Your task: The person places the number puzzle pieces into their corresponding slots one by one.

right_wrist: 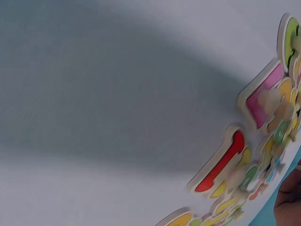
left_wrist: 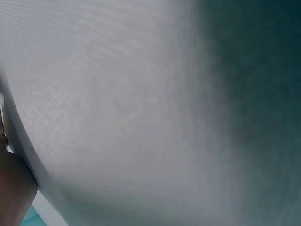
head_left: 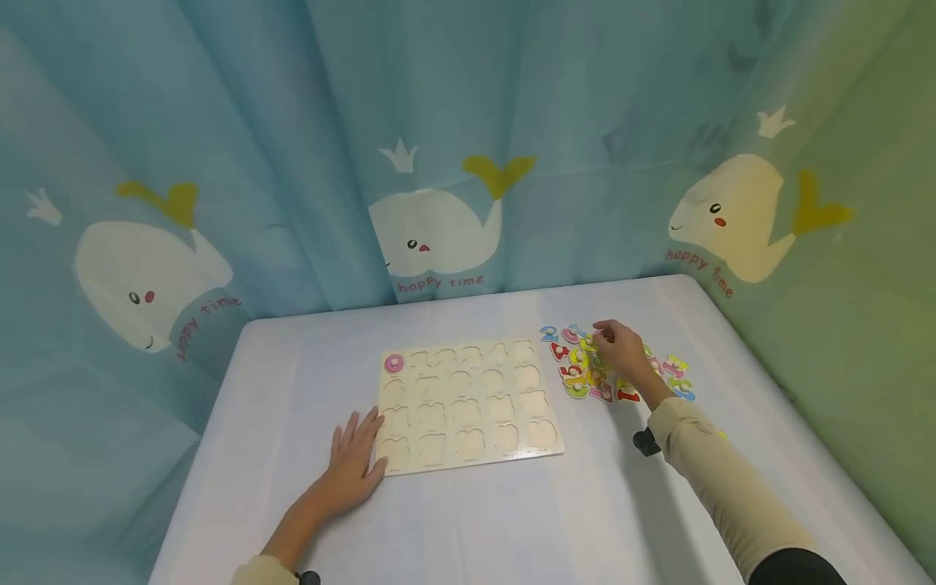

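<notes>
A pale wooden puzzle board [head_left: 478, 465] with rows of shaped recesses lies mid-table. One round pink piece [head_left: 394, 363] fills its top left recess. My left hand [head_left: 354, 465] lies with straight, spread fingers against the board's left edge. To the right of the board, my right hand [head_left: 621, 349] reaches over a heap of coloured number pieces [head_left: 577, 391] with wooden knobs, its fingers bent downward. I cannot tell if a piece is between those fingertips. The right wrist view shows a red number 1 [right_wrist: 221, 162] and a pink piece [right_wrist: 265, 101] at the heap's near side.
More number pieces [head_left: 676, 366] lie right of the right forearm, and a bit of yellow [head_left: 722, 435] shows beside the sleeve. The white tabletop [head_left: 307, 357] ends at the back against a blue curtain [head_left: 585, 227] printed with whales; a green curtain hangs at the right.
</notes>
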`<act>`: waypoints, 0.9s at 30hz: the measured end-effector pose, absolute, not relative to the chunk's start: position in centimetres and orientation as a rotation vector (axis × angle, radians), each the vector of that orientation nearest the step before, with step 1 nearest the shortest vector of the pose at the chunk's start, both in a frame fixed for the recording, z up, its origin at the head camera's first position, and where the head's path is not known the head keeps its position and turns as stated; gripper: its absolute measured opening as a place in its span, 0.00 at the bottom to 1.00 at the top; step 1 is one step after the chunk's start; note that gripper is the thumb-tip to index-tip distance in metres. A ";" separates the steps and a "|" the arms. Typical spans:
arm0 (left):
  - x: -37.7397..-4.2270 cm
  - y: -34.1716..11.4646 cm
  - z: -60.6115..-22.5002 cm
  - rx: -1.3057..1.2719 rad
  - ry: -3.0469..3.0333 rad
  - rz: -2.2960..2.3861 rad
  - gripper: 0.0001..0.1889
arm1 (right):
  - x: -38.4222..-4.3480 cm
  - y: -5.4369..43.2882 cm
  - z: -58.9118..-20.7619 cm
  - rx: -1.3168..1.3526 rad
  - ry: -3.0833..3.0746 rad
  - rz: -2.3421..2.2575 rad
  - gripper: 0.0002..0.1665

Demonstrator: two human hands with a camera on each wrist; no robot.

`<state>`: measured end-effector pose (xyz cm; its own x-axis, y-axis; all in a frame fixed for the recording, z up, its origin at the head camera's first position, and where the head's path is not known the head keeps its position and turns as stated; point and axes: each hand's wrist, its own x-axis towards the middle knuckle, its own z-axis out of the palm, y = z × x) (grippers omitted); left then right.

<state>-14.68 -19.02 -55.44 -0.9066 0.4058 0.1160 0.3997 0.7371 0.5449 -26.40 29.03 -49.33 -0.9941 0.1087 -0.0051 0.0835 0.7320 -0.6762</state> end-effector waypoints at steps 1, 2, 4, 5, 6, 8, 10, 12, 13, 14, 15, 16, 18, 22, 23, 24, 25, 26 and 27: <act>-14.8 -18.9 -55.4 0.679 2.913 0.911 0.32 | -26.2 29.3 -49.3 -0.172 -2.893 1.129 0.21; -14.8 -18.9 -55.4 0.678 2.909 0.908 0.32 | -26.0 29.6 -49.3 -0.181 -2.891 1.138 0.21; -14.9 -18.8 -55.4 0.680 2.908 0.901 0.33 | -25.8 29.9 -49.3 -0.172 -2.888 1.145 0.21; -14.8 -18.8 -55.4 0.679 2.908 0.899 0.32 | -25.7 30.0 -49.4 -0.168 -2.888 1.159 0.21; -14.8 -18.8 -55.4 0.681 2.909 0.902 0.32 | -25.6 30.0 -49.3 -0.166 -2.889 1.169 0.21; -14.7 -18.9 -55.4 0.682 2.911 0.902 0.32 | -25.6 30.0 -49.3 -0.166 -2.897 1.183 0.22; -14.6 -18.9 -55.5 0.687 2.911 0.907 0.32 | -25.5 30.1 -49.1 -0.171 -2.909 1.173 0.22; -14.5 -18.9 -55.5 0.692 2.907 0.913 0.32 | -25.4 30.2 -48.7 -0.178 -2.916 1.152 0.22; -14.5 -18.8 -55.5 0.693 2.907 0.913 0.32 | -25.3 30.4 -48.6 -0.180 -2.919 1.137 0.22; -14.5 -18.8 -55.4 0.694 2.906 0.918 0.32 | -25.2 30.6 -48.4 -0.182 -2.920 1.124 0.22; -14.5 -18.7 -55.4 0.694 2.904 0.921 0.32 | -25.1 30.8 -48.3 -0.180 -2.920 1.112 0.22; -14.5 -18.6 -55.3 0.693 2.904 0.924 0.32 | -25.0 31.1 -48.2 -0.182 -2.920 1.105 0.22; -14.5 -18.5 -55.1 0.692 2.905 0.933 0.32 | -24.8 31.6 -48.1 -0.180 -2.924 1.093 0.22; -14.4 -18.6 -54.8 0.690 2.911 0.939 0.32 | -24.5 32.4 -48.2 -0.180 -2.933 1.049 0.22; -14.4 -18.6 -54.7 0.687 2.916 0.931 0.32 | -24.5 32.6 -48.3 -0.185 -2.935 1.037 0.21; -14.4 -18.7 -54.7 0.683 2.919 0.925 0.32 | -24.5 32.8 -48.3 -0.191 -2.939 1.025 0.21; -14.4 -18.7 -54.7 0.678 2.922 0.916 0.32 | -24.4 32.9 -48.4 -0.202 -2.945 1.021 0.21; -14.4 -18.8 -54.6 0.672 2.928 0.904 0.33 | -24.4 33.1 -48.3 -0.199 -2.950 1.016 0.21; -14.5 -18.8 -54.6 0.667 2.932 0.898 0.33 | -24.4 33.2 -48.4 -0.202 -2.954 1.012 0.21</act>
<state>-14.45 -18.78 -54.64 -0.9096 0.3983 0.1184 0.3963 0.7457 0.5357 -24.37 33.24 -48.36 -0.9916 0.1258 -0.0298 0.1177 0.7824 -0.6115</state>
